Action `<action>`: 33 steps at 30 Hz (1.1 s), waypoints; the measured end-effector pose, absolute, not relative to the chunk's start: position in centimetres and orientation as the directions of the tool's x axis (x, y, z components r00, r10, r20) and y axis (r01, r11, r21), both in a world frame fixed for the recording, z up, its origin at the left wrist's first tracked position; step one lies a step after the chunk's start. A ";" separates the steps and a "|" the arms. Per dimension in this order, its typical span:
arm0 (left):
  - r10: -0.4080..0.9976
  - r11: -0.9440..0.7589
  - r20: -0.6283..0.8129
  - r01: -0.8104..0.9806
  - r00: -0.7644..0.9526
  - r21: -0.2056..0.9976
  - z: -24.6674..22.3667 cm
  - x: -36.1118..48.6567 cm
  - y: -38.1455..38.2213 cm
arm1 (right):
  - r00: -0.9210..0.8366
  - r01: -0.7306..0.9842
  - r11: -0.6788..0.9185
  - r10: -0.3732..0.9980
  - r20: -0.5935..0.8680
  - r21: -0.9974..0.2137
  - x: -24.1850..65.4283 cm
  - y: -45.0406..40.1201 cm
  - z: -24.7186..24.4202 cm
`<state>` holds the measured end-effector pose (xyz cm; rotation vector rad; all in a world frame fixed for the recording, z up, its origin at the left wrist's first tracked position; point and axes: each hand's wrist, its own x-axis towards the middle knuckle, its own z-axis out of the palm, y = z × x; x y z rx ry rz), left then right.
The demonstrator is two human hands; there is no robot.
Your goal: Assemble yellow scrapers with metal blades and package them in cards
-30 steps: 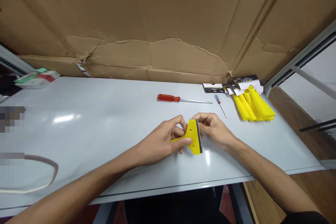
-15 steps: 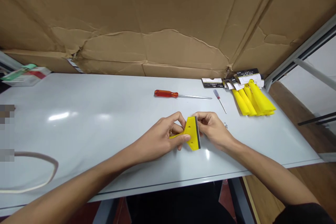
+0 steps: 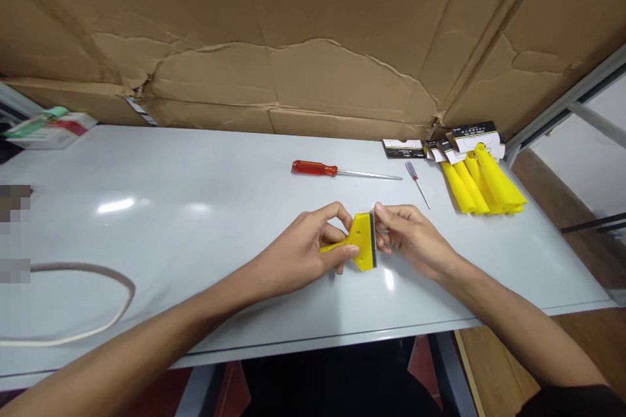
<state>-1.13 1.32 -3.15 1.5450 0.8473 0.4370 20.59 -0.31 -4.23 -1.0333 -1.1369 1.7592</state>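
Note:
My left hand (image 3: pixel 313 247) is closed around the handle of a yellow scraper (image 3: pixel 363 247), its thumb lying on the scraper's flat head. The head points right and ends in a dark strip with a blade edge (image 3: pixel 375 241). Two small holes show in the yellow plastic, one beside the thumb tip. My right hand (image 3: pixel 408 231) pinches thumb and forefinger at the upper corner of the blade edge. A small clear, shiny sliver shows by those fingertips; what exactly they grip is too small to make out.
Behind the hands lie a large red-handled screwdriver (image 3: pixel 315 168) and a small screwdriver (image 3: pixel 411 171). Several yellow handles (image 3: pixel 499 179) with black-and-white cards are piled at the right. A pale cable (image 3: pixel 117 316) loops at left, and a box (image 3: pixel 59 130) stands at the back left. Cardboard (image 3: pixel 264 26) walls the rear.
My right hand has turned and shifted to the upper corner of the blade edge, its thumb now uppermost. My left hand keeps its hold on the scraper. The view has shifted slightly.

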 end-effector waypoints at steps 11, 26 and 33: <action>0.779 -0.050 -0.073 0.178 0.623 0.983 -3.5 -1.2 1.5 | -0.442 -0.051 -0.176 0.887 -0.136 -0.983 21.3 0.1 -3.9; 0.759 0.181 -0.317 0.283 0.569 0.942 -3.3 -0.9 2.4 | -0.214 0.957 0.146 0.938 -0.271 -0.252 30.8 1.7 -1.3; 0.758 0.214 -0.332 0.265 0.561 0.940 -3.4 -0.9 2.4 | -0.210 0.967 0.184 0.968 -0.137 -0.178 27.8 1.5 -1.4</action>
